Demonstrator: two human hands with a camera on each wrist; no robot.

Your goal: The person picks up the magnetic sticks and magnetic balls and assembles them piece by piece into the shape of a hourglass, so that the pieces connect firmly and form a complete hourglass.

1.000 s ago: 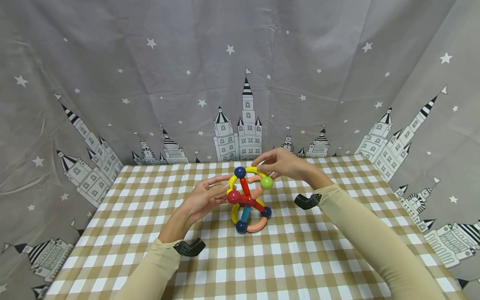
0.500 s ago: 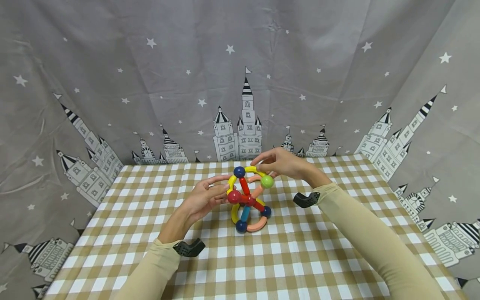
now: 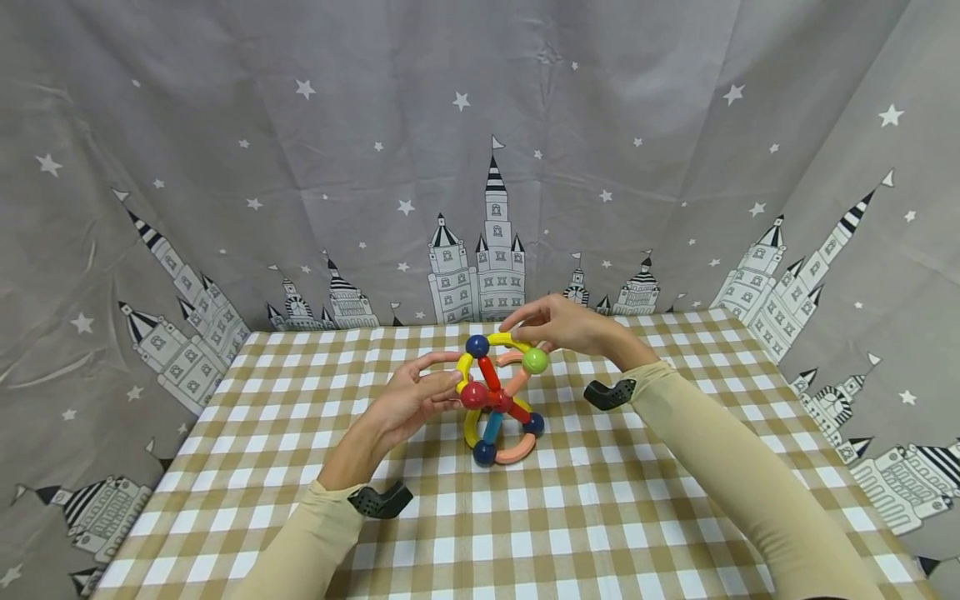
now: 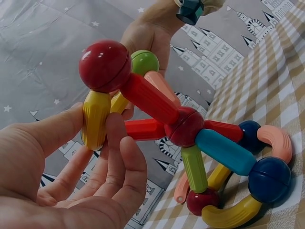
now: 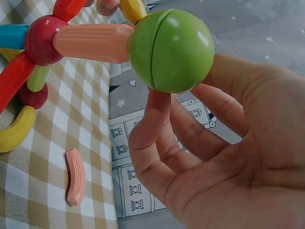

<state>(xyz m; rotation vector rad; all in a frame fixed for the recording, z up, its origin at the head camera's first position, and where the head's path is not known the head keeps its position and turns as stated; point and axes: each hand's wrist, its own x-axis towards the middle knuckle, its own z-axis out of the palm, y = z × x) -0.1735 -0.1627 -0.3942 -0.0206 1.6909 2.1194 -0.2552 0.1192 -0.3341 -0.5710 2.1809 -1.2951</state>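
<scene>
A toy model of magnetic rods and balls stands on the table, with a small red hub ball [image 4: 184, 126] at its centre. My left hand [image 3: 408, 398] pinches a yellow curved rod [image 4: 96, 119] below a large red ball [image 4: 105, 66], between thumb and fingers. At the model's upper right, my right hand [image 3: 566, 325] holds another yellow curved rod [image 3: 504, 339] beside the green ball [image 5: 171, 50]. That ball partly hides its fingertips in the right wrist view. A blue ball [image 3: 477, 347] joins the two yellow rods at the top.
Blue balls [image 4: 269, 180], a small red ball [image 4: 203, 202] and curved rods form the model's base. A loose pink curved rod [image 5: 76, 176] lies on the checkered tablecloth [image 3: 525, 525] behind it. A grey castle-print curtain [image 3: 420, 167] hangs behind the table.
The red ball has shifted slightly right with my left hand, while the green ball has risen a little. The top blue ball has moved slightly left. Both hands keep their hold.
</scene>
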